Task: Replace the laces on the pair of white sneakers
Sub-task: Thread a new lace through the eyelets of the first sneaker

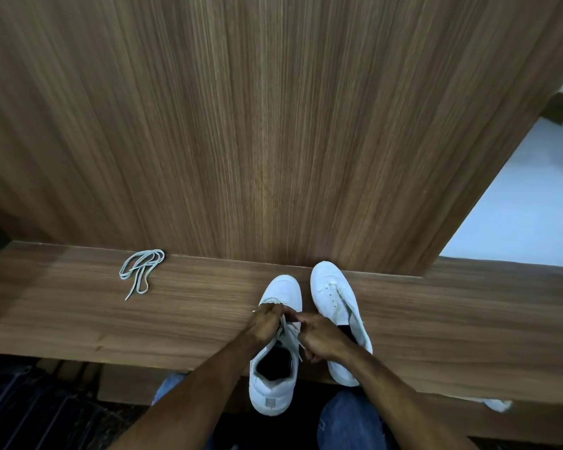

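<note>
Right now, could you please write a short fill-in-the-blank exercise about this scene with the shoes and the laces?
1. Both hands work on the lace of the sneaker on the person's ____ side.
2. The loose lace lies on the wooden ____, apart from both sneakers.
3. The other sneaker is touched by ____ hand.
4. The left hand and right hand each pinch the ____.

Missing words: left; shelf; neither; lace
</note>
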A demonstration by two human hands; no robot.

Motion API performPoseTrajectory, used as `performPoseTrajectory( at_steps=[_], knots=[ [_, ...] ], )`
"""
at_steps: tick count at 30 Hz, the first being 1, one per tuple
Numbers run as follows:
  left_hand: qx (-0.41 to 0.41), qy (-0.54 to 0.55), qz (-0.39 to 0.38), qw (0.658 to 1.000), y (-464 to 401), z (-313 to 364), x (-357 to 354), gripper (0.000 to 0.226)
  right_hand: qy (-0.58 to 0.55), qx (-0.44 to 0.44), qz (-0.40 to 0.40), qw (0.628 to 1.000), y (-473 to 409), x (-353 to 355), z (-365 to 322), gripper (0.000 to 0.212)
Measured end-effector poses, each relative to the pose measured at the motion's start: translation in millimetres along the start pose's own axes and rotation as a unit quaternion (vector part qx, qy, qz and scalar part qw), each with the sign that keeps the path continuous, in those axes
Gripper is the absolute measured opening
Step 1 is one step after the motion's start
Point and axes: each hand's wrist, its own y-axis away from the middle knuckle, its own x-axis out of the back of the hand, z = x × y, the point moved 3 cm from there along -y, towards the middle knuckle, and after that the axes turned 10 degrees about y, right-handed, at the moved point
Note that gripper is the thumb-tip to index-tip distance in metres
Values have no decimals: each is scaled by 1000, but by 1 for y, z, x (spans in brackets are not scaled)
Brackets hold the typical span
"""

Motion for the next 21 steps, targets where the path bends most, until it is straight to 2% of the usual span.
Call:
performPoseTrajectory(
  at_steps=[3, 6, 7, 10, 14, 16, 18, 21],
  knots=[
    [5, 4, 2, 1000, -1, 0, 2, 32, 82, 25, 23, 996, -3, -8, -3, 46],
    [13, 0, 6, 1000, -3, 0, 5, 36, 82, 32, 56, 995, -4, -13, -3, 61],
    [8, -14, 5, 1000, -3, 1, 5, 38, 80, 42, 75, 993, -6, -14, -4, 60],
    [-2, -43, 0, 999, -1, 3, 5, 41, 65, 54, 126, 988, -12, -16, -2, 37],
    [-27, -61, 29, 997, -2, -1, 12, 41, 29, 44, 128, 990, -21, -18, -2, 21],
    [-66, -125, 25, 990, 0, -1, 15, 38, 13, 33, 122, 992, -23, -18, -1, 19],
    [-95, -208, 3, 973, 6, 0, 18, 21, -4, 14, 117, 993, -27, -18, 3, 19],
    [-116, -304, -21, 945, 13, 0, 27, 7, -49, -6, 107, 993, -29, -19, 7, 26]
  ],
)
